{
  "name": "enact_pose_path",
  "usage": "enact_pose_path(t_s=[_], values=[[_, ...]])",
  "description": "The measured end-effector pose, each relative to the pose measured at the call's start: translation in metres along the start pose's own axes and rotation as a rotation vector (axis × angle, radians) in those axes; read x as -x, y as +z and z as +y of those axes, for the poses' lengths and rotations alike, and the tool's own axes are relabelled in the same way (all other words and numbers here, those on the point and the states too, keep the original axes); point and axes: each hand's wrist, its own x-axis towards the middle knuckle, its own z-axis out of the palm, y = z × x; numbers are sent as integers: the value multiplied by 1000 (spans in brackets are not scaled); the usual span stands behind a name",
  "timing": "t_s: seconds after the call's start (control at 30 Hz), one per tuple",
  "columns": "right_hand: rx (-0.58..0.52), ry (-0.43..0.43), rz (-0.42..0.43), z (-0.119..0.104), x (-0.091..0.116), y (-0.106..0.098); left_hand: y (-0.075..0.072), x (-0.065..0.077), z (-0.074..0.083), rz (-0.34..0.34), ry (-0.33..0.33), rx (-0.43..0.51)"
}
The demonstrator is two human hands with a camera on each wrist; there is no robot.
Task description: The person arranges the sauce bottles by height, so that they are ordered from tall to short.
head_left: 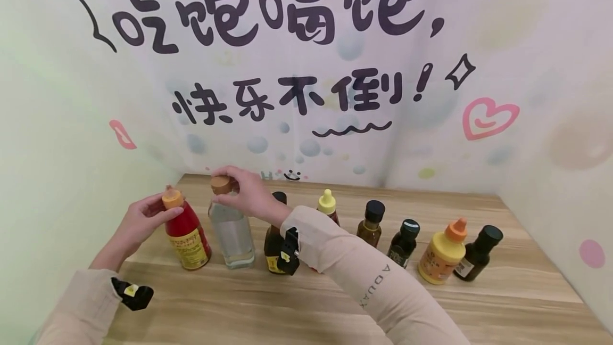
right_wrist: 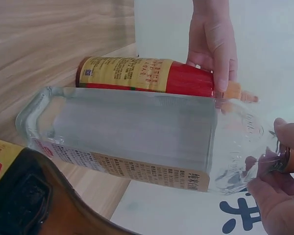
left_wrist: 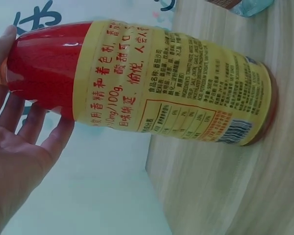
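Observation:
A red ketchup bottle with a yellow label and orange cap stands at the left end of a row. My left hand grips it near its neck, thumb in front; the fingers curl round its red upper part in the left wrist view. Just right of it is a square clear glass bottle of colourless liquid, its paper label showing in the right wrist view. My right hand holds this bottle by its brown cap and neck. Both bottles look upright, their bases at the wooden table.
Along the wooden table, rightward, stand a dark bottle with a yellow label, a yellow-capped bottle, an amber bottle, a small dark bottle, a yellow squeeze bottle and another dark bottle. A printed cloth hangs behind.

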Motion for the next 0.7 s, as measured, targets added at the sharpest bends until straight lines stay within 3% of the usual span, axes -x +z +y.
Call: enact_pose_path(t_s=[0.1, 0.27, 0.3, 0.4, 0.47, 0.53, 0.7], values=[[8, 8, 3, -1, 1, 0, -1, -2, -12, 6, 15, 31], [12, 5, 3, -1, 1, 1, -5, -23, -76, 50, 27, 135], [13, 3, 3, -1, 2, 1, -6, -25, -84, 34, 46, 192], [16, 0, 3, 0, 2, 2, -7, -30, -102, 28, 66, 240], [22, 0, 1, -1, 3, 2, -6, -28, -99, 21, 76, 265], [25, -1, 0, -1, 3, 1, -6, -23, -85, 19, 59, 200], [21, 2, -1, -4, 3, 1, 1, -4, -24, 29, 20, 52]])
